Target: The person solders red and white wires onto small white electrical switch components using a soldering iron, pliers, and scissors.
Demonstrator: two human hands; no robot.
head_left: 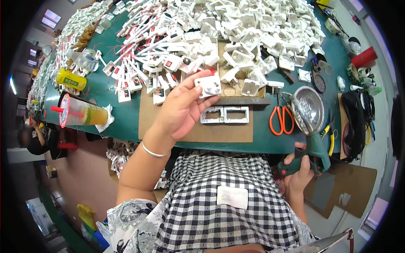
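Plainly, the fingers of the left hand (181, 105) are closed on a white plastic piece (208, 86), gripping it between the thumb at its left side and the other fingers along its upper and lower edges. The piece is raised above the worktop, its face with small round holes turned up. The fingers of the right hand (300, 175) are wrapped around the handle of a green pistol-shaped tool (317, 152), whose metal nose points up and away, across a metal bowl (322, 105) in this view.

Around the left wrist sits 1 silver bangle (154, 152). Just below the held piece, a white frame with 2 openings (225, 114) lies on a brown cardboard sheet (168, 122), in front of a dark strip (247, 101). To its right, on the green table (270, 146), are orange-handled scissors (276, 122), and beyond the bowl, yellow-handled pliers (332, 141).

Farther out, a large heap of white plastic parts (270, 33) spreads across the back, with wired white parts bearing red switches (168, 64) to its left. At the table's left lie a yellow bottle (71, 79) and a drink cup (95, 114) with a red straw; a red cylinder (365, 56) is at the far right.
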